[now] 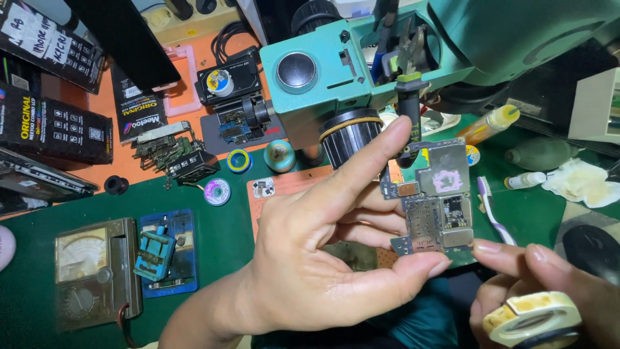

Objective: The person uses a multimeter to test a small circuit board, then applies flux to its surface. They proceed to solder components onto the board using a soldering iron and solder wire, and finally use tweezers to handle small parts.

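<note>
My left hand [323, 252] holds up a phone circuit board [436, 200] between forefinger and thumb, the board upright with its metal shields and chips facing me. My right hand [542, 291] is at the lower right, a fingertip touching the board's lower right corner. It also holds a stained white roll of tape [533, 320]. Both hands hover above the green work mat [219, 239], below the teal microscope head [361, 71].
A brown analog multimeter [93, 271] and a blue board holder [165, 252] lie at the lower left. Small solder spools [217, 192], a purple-and-white toothbrush [494, 210], squeeze bottles [494, 123], black parts boxes [55, 126] and crumpled tissue [581, 181] crowd the bench.
</note>
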